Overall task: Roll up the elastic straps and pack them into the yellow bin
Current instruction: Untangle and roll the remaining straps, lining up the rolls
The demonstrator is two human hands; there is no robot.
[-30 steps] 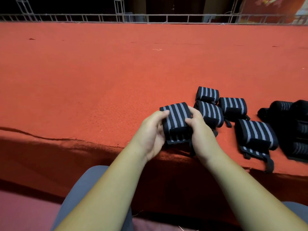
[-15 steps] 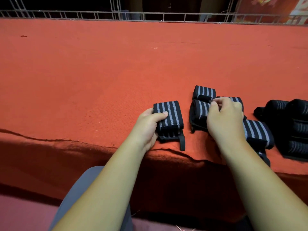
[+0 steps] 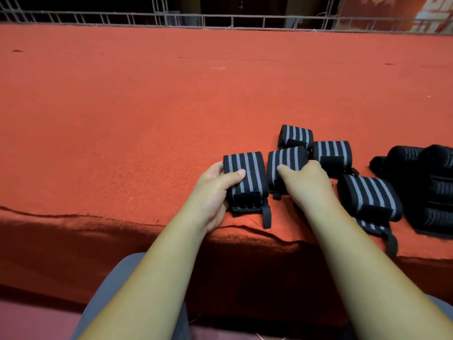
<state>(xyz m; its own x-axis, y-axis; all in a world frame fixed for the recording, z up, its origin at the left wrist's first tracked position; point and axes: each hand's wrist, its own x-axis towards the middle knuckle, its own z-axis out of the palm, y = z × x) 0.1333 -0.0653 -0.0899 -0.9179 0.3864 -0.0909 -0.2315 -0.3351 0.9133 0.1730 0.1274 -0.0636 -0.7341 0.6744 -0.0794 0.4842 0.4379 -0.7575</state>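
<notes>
The left grip (image 3: 213, 190) curls round a rolled strap (image 3: 245, 173), thumb on top, on the red tabletop (image 3: 122, 119) near its front edge. The right grip (image 3: 304, 182) curls round the second roll (image 3: 286, 158) just beside it. Three more rolls (image 3: 332, 150) lie to the right, then a dark strap pile (image 3: 426, 187).

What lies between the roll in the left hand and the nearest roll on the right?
Head view: the right hand, gripping another striped roll.

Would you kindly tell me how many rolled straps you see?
5 rolls: one in left hand, one in right hand, one behind, one beside, one front-right; dark pile may hide more.
</notes>
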